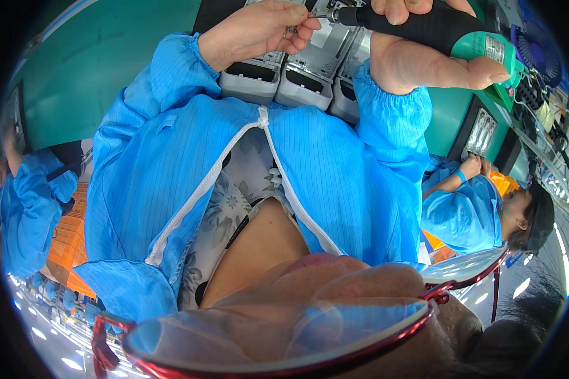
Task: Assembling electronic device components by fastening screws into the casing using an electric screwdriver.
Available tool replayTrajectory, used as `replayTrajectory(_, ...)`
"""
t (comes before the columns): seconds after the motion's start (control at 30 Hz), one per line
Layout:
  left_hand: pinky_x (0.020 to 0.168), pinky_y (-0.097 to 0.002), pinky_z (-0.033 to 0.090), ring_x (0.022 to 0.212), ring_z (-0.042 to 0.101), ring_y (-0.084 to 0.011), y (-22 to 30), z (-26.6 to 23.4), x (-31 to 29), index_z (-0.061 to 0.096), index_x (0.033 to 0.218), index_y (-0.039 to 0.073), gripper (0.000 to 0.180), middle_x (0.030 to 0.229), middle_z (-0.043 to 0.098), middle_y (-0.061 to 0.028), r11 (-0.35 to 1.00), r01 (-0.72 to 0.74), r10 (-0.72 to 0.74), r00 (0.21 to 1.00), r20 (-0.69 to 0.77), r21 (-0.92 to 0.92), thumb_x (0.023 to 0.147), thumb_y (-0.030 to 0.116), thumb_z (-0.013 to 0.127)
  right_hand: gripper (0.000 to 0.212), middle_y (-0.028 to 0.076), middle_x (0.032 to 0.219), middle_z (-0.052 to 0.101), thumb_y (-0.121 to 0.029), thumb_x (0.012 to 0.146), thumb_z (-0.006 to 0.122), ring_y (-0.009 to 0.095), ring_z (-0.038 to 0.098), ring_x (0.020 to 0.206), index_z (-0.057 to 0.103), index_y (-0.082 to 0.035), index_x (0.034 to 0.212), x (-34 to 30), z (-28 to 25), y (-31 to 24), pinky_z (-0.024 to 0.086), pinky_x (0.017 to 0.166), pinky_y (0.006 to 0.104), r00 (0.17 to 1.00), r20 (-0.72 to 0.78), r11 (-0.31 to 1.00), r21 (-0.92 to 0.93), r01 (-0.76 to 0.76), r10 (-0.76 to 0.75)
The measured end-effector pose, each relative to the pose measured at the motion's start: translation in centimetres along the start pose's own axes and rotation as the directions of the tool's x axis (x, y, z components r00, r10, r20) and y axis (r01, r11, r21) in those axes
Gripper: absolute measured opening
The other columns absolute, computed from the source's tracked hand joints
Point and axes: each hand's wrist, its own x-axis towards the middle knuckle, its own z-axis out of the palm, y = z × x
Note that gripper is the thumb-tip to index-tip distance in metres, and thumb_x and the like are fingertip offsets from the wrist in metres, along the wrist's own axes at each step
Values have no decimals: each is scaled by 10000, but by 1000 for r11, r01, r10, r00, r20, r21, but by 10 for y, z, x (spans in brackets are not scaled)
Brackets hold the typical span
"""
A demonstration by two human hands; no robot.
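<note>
I find the right hand (417,63) wrapped around a black and green power screwdriver (417,28), held above the gray cases (305,91) on the green desk (101,76). The fingers of the left hand (259,31) are drawn narrow at the bit's tip; whether they pinch a small part, I cannot tell. Silver insides of the cases lie exposed and the bit is off them, so I judge the work unfinished; I cannot establish how much is done.
</note>
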Motion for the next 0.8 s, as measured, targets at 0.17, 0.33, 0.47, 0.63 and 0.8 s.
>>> replayTrajectory(0.17,810,-282,567,865,632,-165,-3,-10,1,635,1180,-14,434,972,627,-84,1000,-12,12,999,50,12,1131,358,416,845,91,810,686,-857,915,404,199,594,572,634,-99,1210,-1,0,0,511,550,372,994,86,997,-26,71,-69)
replayTrajectory(0.33,796,-293,558,835,662,-164,1,4,-1,671,1058,32,223,919,682,-52,940,120,-94,991,97,-320,1073,235,579,828,92,821,692,-833,933,401,194,632,599,632,-90,1217,5,-4,-1,548,557,368,935,319,983,-44,179,-156)
replayTrajectory(0.47,764,-273,537,810,632,-148,0,9,0,668,1052,28,298,895,662,-37,960,33,-15,998,67,-277,1087,298,549,837,98,839,702,-835,930,404,196,633,600,630,-90,1236,-3,-1,-3,543,554,371,976,197,995,-9,99,-95)
replayTrajectory(0.63,778,-278,545,827,630,-147,2,11,1,653,1177,-10,324,923,659,-43,974,35,-28,999,35,-225,1110,267,499,863,101,867,698,-853,918,396,198,611,592,628,-99,1270,-4,-26,-7,523,566,380,974,212,996,1,87,-85)
replayTrajectory(0.8,782,-287,564,820,646,-161,14,7,-5,604,1275,-44,309,937,669,-59,965,15,-19,1000,-12,-263,1111,174,458,795,111,724,611,-875,836,503,244,546,562,726,-135,1022,-15,-65,-32,438,519,421,980,185,996,57,65,-75)
